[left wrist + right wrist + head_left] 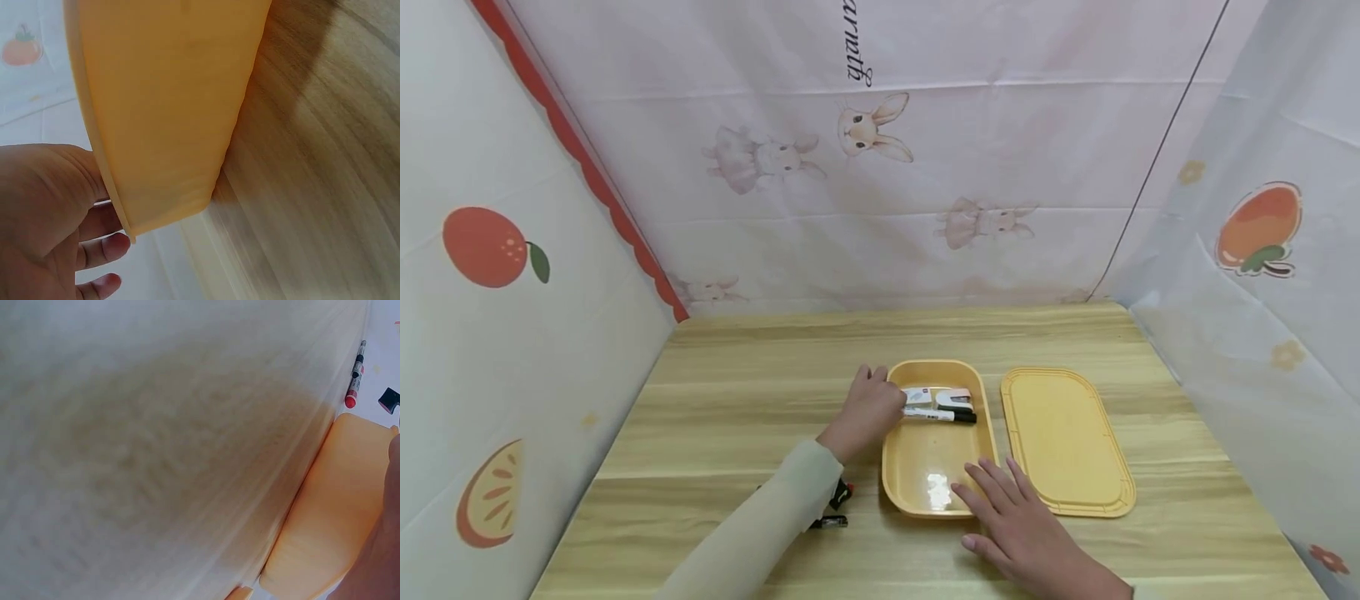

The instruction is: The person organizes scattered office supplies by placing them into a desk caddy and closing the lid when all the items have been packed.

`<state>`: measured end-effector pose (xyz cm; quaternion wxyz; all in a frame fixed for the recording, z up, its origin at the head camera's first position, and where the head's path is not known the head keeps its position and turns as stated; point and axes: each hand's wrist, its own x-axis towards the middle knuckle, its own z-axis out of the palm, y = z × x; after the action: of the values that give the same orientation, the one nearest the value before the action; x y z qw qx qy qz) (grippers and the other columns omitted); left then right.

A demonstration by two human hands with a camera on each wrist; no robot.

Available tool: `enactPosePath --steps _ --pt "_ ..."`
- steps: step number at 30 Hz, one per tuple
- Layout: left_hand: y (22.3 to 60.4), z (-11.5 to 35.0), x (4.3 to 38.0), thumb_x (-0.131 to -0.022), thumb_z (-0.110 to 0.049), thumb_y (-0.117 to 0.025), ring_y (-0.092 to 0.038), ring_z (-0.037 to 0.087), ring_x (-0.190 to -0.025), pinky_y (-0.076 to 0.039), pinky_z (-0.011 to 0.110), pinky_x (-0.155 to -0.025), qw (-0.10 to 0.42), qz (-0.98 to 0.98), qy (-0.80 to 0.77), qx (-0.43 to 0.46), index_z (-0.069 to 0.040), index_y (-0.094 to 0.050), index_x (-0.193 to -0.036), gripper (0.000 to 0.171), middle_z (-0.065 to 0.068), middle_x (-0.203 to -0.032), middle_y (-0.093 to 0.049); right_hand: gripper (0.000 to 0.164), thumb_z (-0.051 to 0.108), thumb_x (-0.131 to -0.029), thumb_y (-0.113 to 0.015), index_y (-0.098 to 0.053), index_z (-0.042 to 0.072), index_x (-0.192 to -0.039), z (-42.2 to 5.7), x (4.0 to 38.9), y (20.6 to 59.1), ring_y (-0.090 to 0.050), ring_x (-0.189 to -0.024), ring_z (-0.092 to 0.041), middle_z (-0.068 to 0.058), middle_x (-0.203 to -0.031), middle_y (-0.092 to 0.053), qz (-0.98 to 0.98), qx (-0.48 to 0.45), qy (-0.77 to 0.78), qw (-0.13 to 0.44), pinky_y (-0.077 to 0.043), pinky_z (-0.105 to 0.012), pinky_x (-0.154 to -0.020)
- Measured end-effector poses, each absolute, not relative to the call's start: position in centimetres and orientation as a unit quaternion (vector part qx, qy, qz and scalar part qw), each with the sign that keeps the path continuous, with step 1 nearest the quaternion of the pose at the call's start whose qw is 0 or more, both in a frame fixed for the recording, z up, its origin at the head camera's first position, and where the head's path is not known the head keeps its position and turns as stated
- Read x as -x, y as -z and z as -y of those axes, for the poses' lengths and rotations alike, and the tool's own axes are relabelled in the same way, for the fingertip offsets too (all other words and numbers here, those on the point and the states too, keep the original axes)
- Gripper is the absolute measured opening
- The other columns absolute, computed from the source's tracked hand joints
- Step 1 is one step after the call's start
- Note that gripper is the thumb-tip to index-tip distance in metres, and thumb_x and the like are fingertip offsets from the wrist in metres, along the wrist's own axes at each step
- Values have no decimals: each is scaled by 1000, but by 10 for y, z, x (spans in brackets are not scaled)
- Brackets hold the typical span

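Note:
A yellow plastic box [925, 475] stands on the table. My left hand [868, 408] reaches over its far left rim, thumb and forefinger hidden inside the box in the left wrist view. Beside these fingers, a white marker [928, 413] with a black cap lies across the box; its left end is hidden by the hand, and I cannot tell whether they pinch it. Small white packs [953, 398] lie beyond the marker. My right hand [1026, 529] spreads its straight fingers at the near right corner of the box, fingertips right by the rim.
The yellow lid [1063, 433] lies flat to the right of the box. Left of the box, partly behind the left sleeve, are a black item [841, 494] and a dark pen-like item [830, 522]. A red-tipped marker [354, 384] shows in the right wrist view. Printed cloth walls surround the table.

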<state>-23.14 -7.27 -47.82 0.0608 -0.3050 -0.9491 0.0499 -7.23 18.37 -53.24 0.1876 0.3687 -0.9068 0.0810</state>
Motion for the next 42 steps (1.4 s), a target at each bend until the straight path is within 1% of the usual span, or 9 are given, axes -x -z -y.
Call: enactPosePath --steps 4,8,12,19,26,30,34,37,42 --pt "480 73 231 -90 -21 -72 -40 19 -71 -27 34 -69 69 946 -57 311 -24 -65 -65 26 -9 -64 -59 62 54 -101 -49 -48 16 -150 -183 73 533 -41 -142 -36 -13 -155 -46 908 -369 -82 179 -12 -54 -122" --pt "479 73 230 -90 -19 -71 -41 18 -71 -31 32 -66 65 945 -58 315 -24 -66 -66 25 -8 -67 -62 62 54 -101 -49 -48 16 -150 -183 73 533 -41 -143 -36 -13 -155 -46 909 -370 -83 175 -10 -54 -123" --pt "477 73 229 -92 -24 -72 -41 17 -70 -31 30 -62 64 945 -61 316 -24 -71 -72 19 -8 -72 -64 62 55 -102 -48 -48 16 -150 -184 73 533 -41 -142 -36 -13 -155 -46 909 -369 -79 176 -9 -53 -123" --pt "474 75 226 -94 -31 -71 -42 17 -69 -32 29 -58 67 943 -55 321 -24 -76 -89 10 -5 -86 -71 64 51 -97 -58 -48 16 -150 -183 72 531 -41 -143 -36 -13 -155 -46 911 -366 -83 168 -7 -52 -124" --pt "476 78 227 -99 -46 -62 -55 16 -85 -50 32 -73 44 952 -11 301 -23 -73 -118 32 -4 -108 -71 65 51 -97 -59 -46 17 -151 -183 73 531 -39 -145 -35 -12 -156 -45 914 -363 -84 159 -9 -53 -123" --pt "476 81 225 -99 -51 -60 -61 16 -95 -53 31 -73 53 954 5 295 -22 -68 -129 43 -3 -121 -70 66 51 -96 -60 -46 18 -151 -183 72 532 -39 -145 -35 -12 -156 -45 915 -361 -82 159 -11 -54 -123" --pt "477 87 222 -96 -56 -61 -63 18 -108 -57 34 -83 74 954 15 290 -21 -61 -139 56 -2 -132 -66 66 51 -97 -59 -46 18 -151 -183 72 531 -39 -145 -35 -12 -156 -45 915 -362 -81 157 -10 -53 -123" --pt "477 91 221 -92 -59 -65 -61 21 -120 -54 40 -97 84 953 32 290 -20 -54 -145 67 0 -137 -63 64 52 -98 -56 -46 18 -151 -182 72 531 -39 -145 -35 -12 -156 -45 916 -362 -80 156 -8 -51 -123" --pt "476 99 218 -90 -63 -65 -50 26 -135 -38 48 -115 64 952 63 293 -21 -37 -157 84 3 -151 -51 62 53 -99 -54 -47 17 -150 -182 71 528 -39 -145 -35 -12 -156 -44 916 -361 -85 154 -4 -49 -125"
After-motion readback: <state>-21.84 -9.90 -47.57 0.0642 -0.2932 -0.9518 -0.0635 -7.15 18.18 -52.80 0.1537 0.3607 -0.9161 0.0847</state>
